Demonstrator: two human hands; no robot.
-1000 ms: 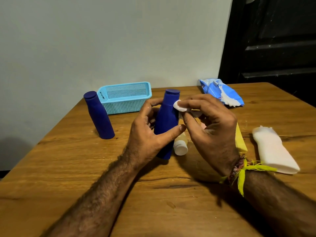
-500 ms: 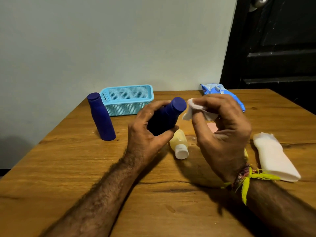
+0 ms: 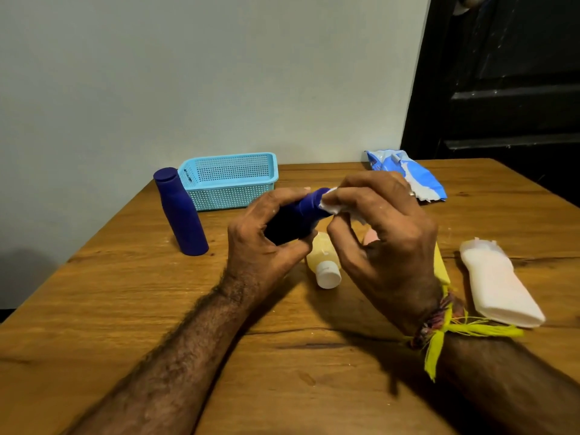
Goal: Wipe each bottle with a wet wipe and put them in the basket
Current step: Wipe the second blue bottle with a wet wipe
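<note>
Since the earlier frame the blue bottle [image 3: 306, 211] has tipped near-horizontal above the worktop; left hand [image 3: 266, 237] fingers grip it, right hand [image 3: 379, 227] fingers press wipe [image 3: 329, 207] against its cap. Basket [image 3: 229, 180] not yet loaded.

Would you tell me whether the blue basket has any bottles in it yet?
Empty, apparently: only mesh shows inside the basket.

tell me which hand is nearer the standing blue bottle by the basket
Left. The left hand, gripping another blue bottle, is just right of the standing blue bottle; the right hand is farther right.
</note>
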